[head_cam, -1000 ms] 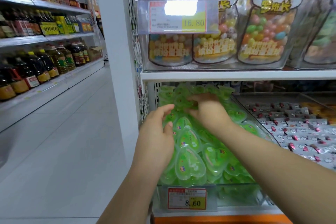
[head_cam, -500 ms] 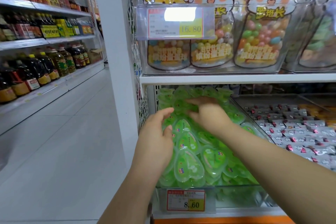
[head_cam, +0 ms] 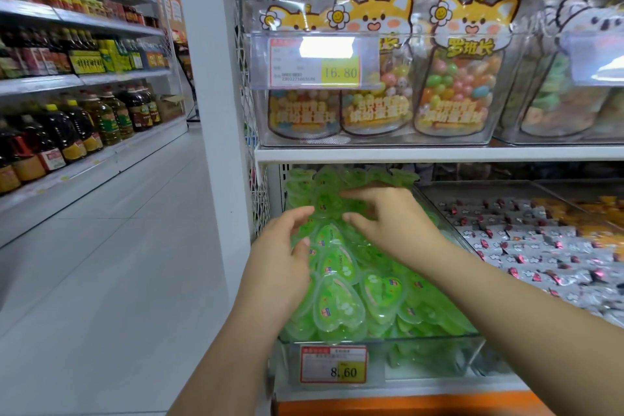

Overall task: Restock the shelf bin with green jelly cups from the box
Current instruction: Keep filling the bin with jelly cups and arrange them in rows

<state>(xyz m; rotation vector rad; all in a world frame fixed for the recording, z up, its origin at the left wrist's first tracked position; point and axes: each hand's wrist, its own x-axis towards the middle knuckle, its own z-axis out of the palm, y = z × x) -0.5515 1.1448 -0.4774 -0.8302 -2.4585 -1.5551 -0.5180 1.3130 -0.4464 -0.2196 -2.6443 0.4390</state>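
Heart-shaped green jelly cups (head_cam: pixel 341 307) lie heaped in a clear shelf bin (head_cam: pixel 425 358) on the lower shelf, the pile rising above its front wall. My left hand (head_cam: pixel 280 263) rests against the left side of the heap with its fingers loosely bent. At the back of the pile my right hand (head_cam: pixel 391 219) lies on top of the cups, index finger and thumb stretched out to the left. Neither hand holds a cup. The supply box is out of view.
A price tag reading 8.60 (head_cam: pixel 332 365) hangs on the bin's front. To the right sits a bin of small wrapped candies (head_cam: pixel 540 246). The shelf above (head_cam: pixel 439 154) carries candy bags in clear bins. Oil bottles (head_cam: pixel 67 132) line the aisle's left shelves.
Both hands stay on the heap of cups, shifting only slightly. The view has drifted a little, so the shelves appear lower in the frame.
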